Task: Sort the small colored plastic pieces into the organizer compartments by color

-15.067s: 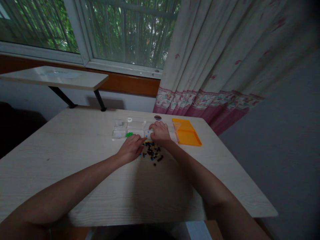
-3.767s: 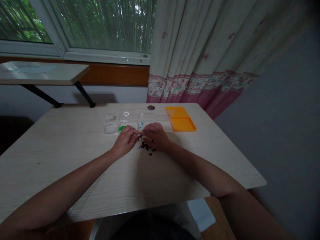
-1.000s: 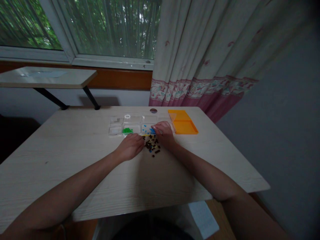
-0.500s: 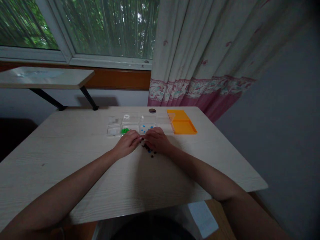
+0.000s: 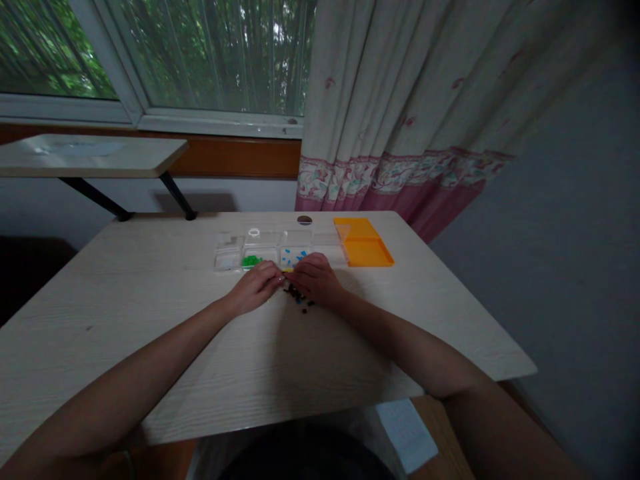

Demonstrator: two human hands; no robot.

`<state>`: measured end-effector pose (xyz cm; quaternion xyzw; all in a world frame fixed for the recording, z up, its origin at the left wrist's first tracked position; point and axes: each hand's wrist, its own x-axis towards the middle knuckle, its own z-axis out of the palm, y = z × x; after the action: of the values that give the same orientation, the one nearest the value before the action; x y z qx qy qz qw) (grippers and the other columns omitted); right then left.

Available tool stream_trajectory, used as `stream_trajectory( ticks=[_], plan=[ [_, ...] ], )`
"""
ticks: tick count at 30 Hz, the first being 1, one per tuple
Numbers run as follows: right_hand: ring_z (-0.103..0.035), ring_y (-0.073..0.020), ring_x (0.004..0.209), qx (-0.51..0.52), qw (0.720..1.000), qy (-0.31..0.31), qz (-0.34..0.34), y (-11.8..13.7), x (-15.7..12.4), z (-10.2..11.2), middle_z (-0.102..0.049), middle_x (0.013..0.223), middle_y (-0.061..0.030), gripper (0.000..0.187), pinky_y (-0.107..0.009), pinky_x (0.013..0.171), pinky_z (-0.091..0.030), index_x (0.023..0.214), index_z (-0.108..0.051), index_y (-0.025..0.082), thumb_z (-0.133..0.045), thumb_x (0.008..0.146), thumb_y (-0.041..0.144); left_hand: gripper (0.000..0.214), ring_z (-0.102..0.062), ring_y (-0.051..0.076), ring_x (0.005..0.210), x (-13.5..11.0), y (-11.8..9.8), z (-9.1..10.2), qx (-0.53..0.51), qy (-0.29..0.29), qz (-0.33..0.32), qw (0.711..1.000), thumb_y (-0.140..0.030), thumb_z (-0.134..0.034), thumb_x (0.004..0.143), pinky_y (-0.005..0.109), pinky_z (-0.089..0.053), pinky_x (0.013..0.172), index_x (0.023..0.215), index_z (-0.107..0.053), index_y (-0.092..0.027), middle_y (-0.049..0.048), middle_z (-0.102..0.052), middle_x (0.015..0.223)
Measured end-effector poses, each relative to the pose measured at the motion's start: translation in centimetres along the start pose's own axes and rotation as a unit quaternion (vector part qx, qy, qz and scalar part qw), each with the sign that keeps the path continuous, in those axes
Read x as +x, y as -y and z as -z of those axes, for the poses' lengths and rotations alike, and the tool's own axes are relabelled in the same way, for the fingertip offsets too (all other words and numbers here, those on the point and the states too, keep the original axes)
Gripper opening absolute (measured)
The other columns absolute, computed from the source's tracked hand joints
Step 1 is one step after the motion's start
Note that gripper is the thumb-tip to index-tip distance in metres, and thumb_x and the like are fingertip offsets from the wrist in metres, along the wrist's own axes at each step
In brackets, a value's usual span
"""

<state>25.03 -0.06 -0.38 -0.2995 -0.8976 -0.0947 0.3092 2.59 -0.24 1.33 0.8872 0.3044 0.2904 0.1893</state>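
Observation:
My left hand [image 5: 257,285] and my right hand [image 5: 315,277] meet at the fingertips in front of a row of clear plastic boxes [image 5: 227,261]. The fingers of both are bent and pinched together; anything between them is too small to make out. A speck of yellow [image 5: 288,270] shows where the fingertips meet. Below, partly behind the right hand, a loose pile of small dark pieces [image 5: 297,295] with a bit of blue lies on the table. Small green pieces [image 5: 251,261] fill part of one box compartment, and scattered blue pieces [image 5: 287,253] lie in the neighbouring one.
An open orange box [image 5: 369,252] stands at the right end of the clear boxes. Behind them is a round dark hole [image 5: 305,220] in the table [image 5: 210,373]. A raised shelf [image 5: 150,160] is at the back left; a curtain [image 5: 360,133] hangs behind the table.
Both hands stay almost in place, with slight finger movement. The yellow speck now shows at the fingertips, and more of the dark pile is visible.

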Motion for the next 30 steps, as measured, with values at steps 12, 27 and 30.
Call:
stream_trajectory(
  ticks=[12,27,30],
  plan=[
    [-0.054,-0.0199,0.101,0.007,1.0,0.012,0.013,-0.14,-0.11,-0.19,-0.068,0.093,-0.003,0.019,-0.042,0.099,-0.034,0.098,-0.07,0.029,-0.052,0.094,0.033,0.031,-0.051,0.018,0.083,0.06,-0.31,0.22,0.007,0.019,-0.006,1.0,-0.033,-0.034,0.1,0.031,-0.042,0.075,0.082,-0.053,-0.017,0.0053,-0.054,0.082],
    [-0.057,-0.0185,0.086,0.041,0.99,-0.044,-0.131,-0.93,0.76,0.17,-0.069,0.083,-0.0035,0.017,-0.035,0.084,-0.038,0.089,-0.071,0.023,-0.057,0.09,0.031,0.015,-0.052,0.022,0.096,-0.41,-0.2,-0.36,0.098,0.013,-0.001,0.995,-0.029,-0.052,0.09,0.037,-0.041,0.087,0.099,-0.062,-0.021,0.0064,-0.058,0.095],
    [-0.057,-0.0186,0.087,0.045,0.989,-0.041,-0.137,-0.91,0.81,0.27,-0.069,0.083,-0.0037,0.018,-0.035,0.083,-0.038,0.089,-0.072,0.023,-0.056,0.091,0.031,0.016,-0.051,0.022,0.096,-0.47,-0.15,-0.45,0.105,0.029,-0.004,0.994,-0.029,-0.051,0.091,0.037,-0.041,0.088,0.099,-0.063,-0.022,0.0064,-0.057,0.095]
  ],
)
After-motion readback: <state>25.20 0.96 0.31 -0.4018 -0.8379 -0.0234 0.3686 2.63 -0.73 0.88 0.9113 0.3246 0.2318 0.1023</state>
